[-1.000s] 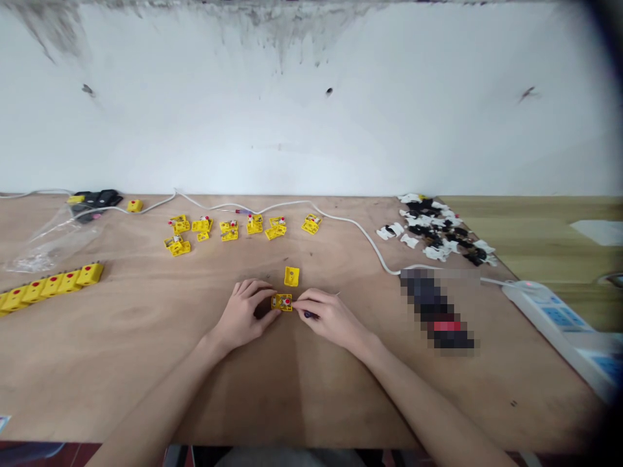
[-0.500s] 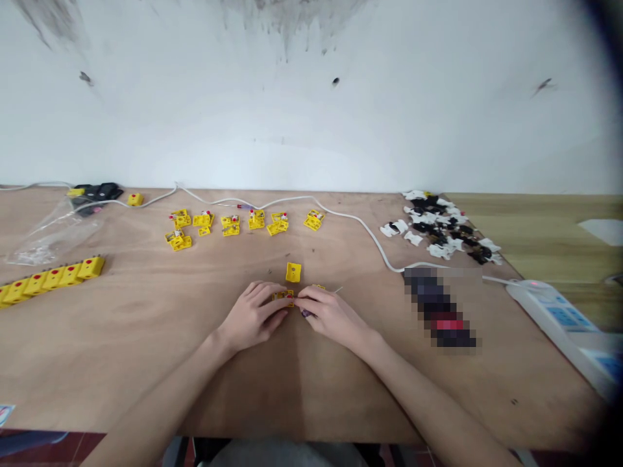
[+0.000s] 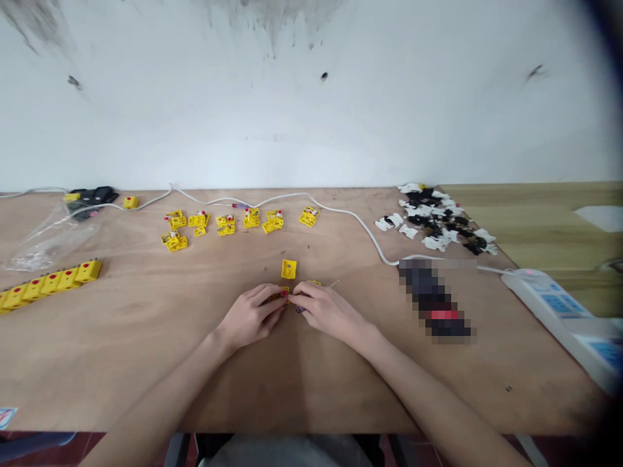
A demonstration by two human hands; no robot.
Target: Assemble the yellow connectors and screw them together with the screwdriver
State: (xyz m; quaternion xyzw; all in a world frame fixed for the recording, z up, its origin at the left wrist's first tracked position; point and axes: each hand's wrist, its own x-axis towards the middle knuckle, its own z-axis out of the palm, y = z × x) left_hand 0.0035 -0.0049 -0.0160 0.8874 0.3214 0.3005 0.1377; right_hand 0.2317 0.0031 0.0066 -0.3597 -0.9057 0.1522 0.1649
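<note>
Both bare hands are drawn in close at the middle of the table. The left hand (image 3: 250,316) is half curled, its fingertips pinched onto a small yellow plastic connector (image 3: 284,296), most of which they hide. The right hand (image 3: 331,310) is likewise half closed and comes in against the same spot from the other side, with a short dark tool handle (image 3: 300,309) poking from under its fingers, apparently gripped, though from here I can't be sure. At 12 o'clock from the hands, just clear of them, a flat yellow plastic block (image 3: 289,268) lies alone on the plywood tabletop (image 3: 121,344). A sliver of another yellow piece (image 3: 315,283) and a thin wire tip (image 3: 334,284) show at about 1 o'clock. Farther out, small clusters of yellow connector parts (image 3: 233,222) sit at 11 o'clock, a row of red-dotted yellow connectors (image 3: 46,282) at 9 o'clock, a heap of black and white plastic pieces (image 3: 438,220) at 2 o'clock, and a white power strip (image 3: 549,305) at 3 o'clock.
</note>
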